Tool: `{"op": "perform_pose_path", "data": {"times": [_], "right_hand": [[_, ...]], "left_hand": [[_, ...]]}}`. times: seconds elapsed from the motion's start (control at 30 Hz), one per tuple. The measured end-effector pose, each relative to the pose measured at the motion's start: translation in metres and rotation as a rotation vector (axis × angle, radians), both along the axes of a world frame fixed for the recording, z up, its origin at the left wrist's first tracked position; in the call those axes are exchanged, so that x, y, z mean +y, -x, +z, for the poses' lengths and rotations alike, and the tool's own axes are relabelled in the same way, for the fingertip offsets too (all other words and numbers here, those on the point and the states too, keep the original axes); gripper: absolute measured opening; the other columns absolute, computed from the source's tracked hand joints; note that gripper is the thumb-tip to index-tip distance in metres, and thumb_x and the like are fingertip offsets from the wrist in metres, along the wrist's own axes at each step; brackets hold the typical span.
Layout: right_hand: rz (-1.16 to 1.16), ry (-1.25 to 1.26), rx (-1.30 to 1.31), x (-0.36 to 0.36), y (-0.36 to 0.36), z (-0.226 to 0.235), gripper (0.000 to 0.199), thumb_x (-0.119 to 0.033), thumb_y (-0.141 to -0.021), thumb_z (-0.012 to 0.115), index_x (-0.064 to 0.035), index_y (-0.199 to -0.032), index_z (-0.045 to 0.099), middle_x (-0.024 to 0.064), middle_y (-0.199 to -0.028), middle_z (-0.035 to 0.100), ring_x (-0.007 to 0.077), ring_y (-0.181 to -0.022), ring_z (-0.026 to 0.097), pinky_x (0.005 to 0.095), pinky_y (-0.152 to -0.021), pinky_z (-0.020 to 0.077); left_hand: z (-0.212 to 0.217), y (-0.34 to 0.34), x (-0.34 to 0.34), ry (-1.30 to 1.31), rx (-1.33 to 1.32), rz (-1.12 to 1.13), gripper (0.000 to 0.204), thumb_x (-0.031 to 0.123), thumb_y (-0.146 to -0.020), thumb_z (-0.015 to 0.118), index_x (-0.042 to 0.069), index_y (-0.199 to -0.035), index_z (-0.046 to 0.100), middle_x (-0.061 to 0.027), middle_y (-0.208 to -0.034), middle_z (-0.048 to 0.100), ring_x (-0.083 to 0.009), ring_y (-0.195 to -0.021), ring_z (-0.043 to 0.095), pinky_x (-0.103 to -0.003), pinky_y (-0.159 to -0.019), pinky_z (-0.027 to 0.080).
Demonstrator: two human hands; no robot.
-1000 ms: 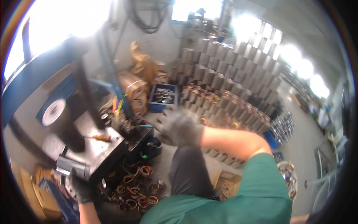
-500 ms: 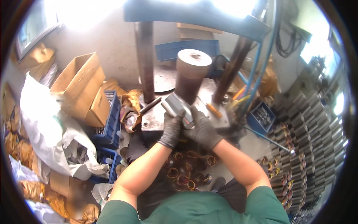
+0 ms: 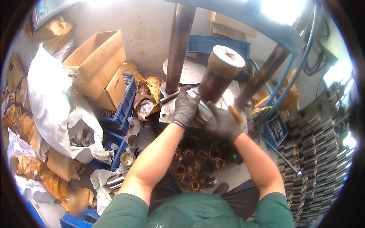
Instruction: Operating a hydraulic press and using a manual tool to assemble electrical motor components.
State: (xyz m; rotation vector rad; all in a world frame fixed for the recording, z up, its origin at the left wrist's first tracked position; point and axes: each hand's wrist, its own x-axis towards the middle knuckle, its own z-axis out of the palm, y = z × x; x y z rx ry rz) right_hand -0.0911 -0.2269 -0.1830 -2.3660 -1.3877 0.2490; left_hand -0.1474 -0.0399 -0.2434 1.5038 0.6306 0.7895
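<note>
In dark gloves, my left hand [image 3: 186, 107] and my right hand [image 3: 227, 122] hold a shiny metal cylinder [image 3: 205, 113] between them. The cylinder lies tilted over the near edge of a metal base plate [image 3: 167, 115]. My left fingers wrap its upper left end; my right hand, slightly blurred, closes on its lower right end. Just behind stands a thick dark metal post [image 3: 217, 81] with a pale round top. A tool with an orange handle [image 3: 235, 114] lies by my right hand. Close to my left hand is a metal bar [image 3: 170, 97].
Upright steel columns [image 3: 180, 45] and a blue crossbeam [image 3: 243, 17] frame the plate. Cardboard boxes [image 3: 95, 62], blue crates [image 3: 125, 102] and a white sack [image 3: 47, 102] crowd the left. Stacked metal tubes [image 3: 323, 152] fill the right. Wound copper coils [image 3: 195, 167] lie below.
The view has swung, so the surroundings sit farther right and more of the left side shows. My hands have shifted on the cylinder, the left now at its upper end and the right at its lower end.
</note>
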Motion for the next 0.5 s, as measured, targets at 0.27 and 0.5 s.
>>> {"op": "perform_pose_path", "data": {"times": [0.27,0.5], "right_hand": [[-0.049,-0.128,-0.106,-0.069,-0.01,-0.027,0.1,-0.042,-0.067,0.085,0.0008,-0.149,0.046,0.0332,-0.129,0.061,0.0475,-0.124,0.059,0.0436,-0.108,0.0477],[-0.037,-0.814,0.437,-0.054,-0.001,0.039,0.1,-0.055,-0.074,0.088,-0.0089,-0.152,0.045,0.0108,-0.141,0.055,0.023,-0.131,0.052,0.037,-0.111,0.0422]], "left_hand": [[0.001,-0.008,0.0,-0.049,0.002,0.091,0.041,0.01,-0.085,0.08,0.005,-0.121,0.062,-0.0131,-0.091,0.065,-0.0236,-0.085,0.062,-0.037,-0.084,0.052],[-0.005,-0.007,0.003,-0.173,0.115,0.131,0.043,0.027,-0.091,0.074,0.0,-0.123,0.064,-0.0258,-0.106,0.071,-0.0386,-0.101,0.068,-0.046,-0.095,0.051]]}}
